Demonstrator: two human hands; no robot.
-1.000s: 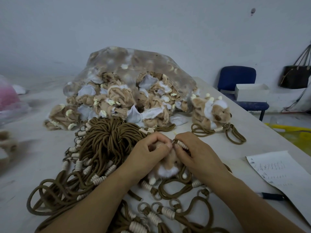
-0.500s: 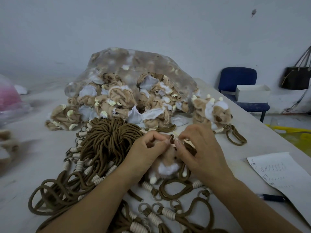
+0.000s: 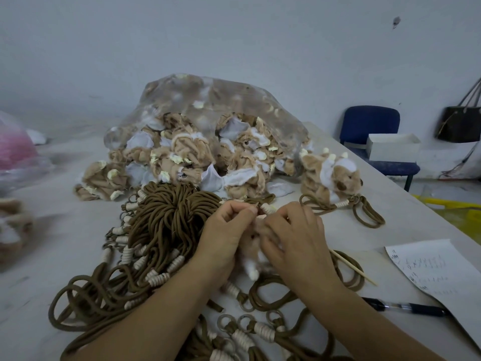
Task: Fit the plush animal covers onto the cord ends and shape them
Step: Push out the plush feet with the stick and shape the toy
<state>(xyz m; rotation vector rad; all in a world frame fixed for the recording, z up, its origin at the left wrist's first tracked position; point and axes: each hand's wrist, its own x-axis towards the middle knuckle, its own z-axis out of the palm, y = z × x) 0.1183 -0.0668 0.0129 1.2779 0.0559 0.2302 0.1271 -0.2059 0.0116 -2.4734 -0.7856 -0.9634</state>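
Note:
A tan and white plush animal cover [image 3: 251,252] sits between both hands at the table's middle. My left hand [image 3: 225,230] pinches its top edge with curled fingers. My right hand [image 3: 294,238] grips the cover from the right side. The cream-wrapped cord end [image 3: 268,208] pokes out just above my fingertips. A big bundle of brown cords [image 3: 166,220] with cream wrappings lies to the left. A finished plush animal [image 3: 330,175] on its cord rests at the right. Much of the cover is hidden by my hands.
A clear bag of loose plush covers [image 3: 208,142] fills the table's back. A thin wooden stick [image 3: 351,267], a sheet of paper [image 3: 437,272] and a pen [image 3: 406,308] lie right. A blue chair [image 3: 372,131] holding a white box stands beyond the table edge.
My right hand has slid down over the plush cover, and the cream-wrapped cord end now shows above my fingers. The wooden stick has come into sight at the right.

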